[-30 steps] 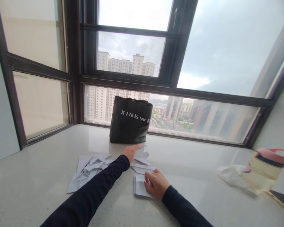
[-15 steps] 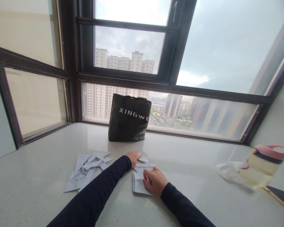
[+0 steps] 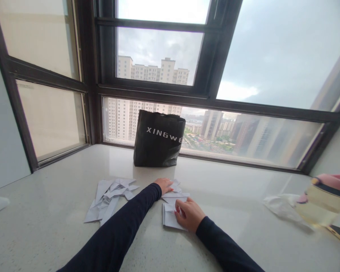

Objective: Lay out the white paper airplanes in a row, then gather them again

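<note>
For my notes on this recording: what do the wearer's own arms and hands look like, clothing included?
The left sleeve and right sleeve are long, dark navy and plain, with no print or stripe showing, and reach to the wrists. The left hand and right hand are bare, without gloves; no watch shows.

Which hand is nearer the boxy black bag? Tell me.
Left. The left hand is in front of the bag; the right hand is farther off, nearer the camera.

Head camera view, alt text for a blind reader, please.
A person's left hand and right hand touch folded white papers on a speckled windowsill, beside a paper pile. Behind stands a black bag; at right, a pink-lidded bottle.
</note>
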Demonstrator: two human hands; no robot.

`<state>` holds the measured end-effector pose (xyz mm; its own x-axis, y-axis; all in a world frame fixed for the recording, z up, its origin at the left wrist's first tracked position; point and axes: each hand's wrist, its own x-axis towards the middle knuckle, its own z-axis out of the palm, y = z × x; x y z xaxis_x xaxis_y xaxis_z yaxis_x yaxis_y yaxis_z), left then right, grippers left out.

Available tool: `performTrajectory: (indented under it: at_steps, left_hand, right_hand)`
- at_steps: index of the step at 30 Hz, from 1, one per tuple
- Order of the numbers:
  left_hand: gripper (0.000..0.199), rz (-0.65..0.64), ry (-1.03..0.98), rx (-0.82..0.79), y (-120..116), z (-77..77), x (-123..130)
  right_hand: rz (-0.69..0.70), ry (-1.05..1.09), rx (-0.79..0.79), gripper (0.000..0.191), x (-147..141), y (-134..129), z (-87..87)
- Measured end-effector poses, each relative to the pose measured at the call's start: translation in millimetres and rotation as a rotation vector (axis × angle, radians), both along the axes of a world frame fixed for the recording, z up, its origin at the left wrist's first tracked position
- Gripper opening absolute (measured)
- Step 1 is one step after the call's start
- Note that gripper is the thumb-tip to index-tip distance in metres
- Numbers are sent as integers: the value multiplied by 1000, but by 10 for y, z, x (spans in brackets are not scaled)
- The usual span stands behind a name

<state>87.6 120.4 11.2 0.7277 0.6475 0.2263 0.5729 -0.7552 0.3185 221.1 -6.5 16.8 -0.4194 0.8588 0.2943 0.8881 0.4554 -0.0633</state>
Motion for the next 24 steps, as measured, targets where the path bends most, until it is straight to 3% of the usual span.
performTrajectory:
  at_steps: [3, 7, 12, 15, 18, 21, 24]
  left_hand:
    - [26, 93, -7, 72, -58, 96, 3]
    - [35, 224, -50, 168, -123, 346, -129]
    - [38, 446, 5, 201, -178, 605, -814]
    - [32, 653, 94, 166, -277, 573, -1370]
    - [28, 784, 215, 46, -416, 425, -1773]
    - [27, 816, 301, -75, -518, 326, -1942]
    - [26, 846, 321, -113, -544, 398, -1979]
  right_hand:
    - [3, -4, 4, 9, 3, 5, -8]
    - [1, -8, 7, 9, 5, 1, -11]
    - [-4, 9, 5, 9, 8, 1, -21]
    - [1, 32, 2, 9, 13, 8, -34]
    - [2, 53, -1, 8, 22, 16, -44]
    - [-1, 60, -2, 7, 27, 17, -47]
    - [-7, 64, 1, 7, 26, 17, -49]
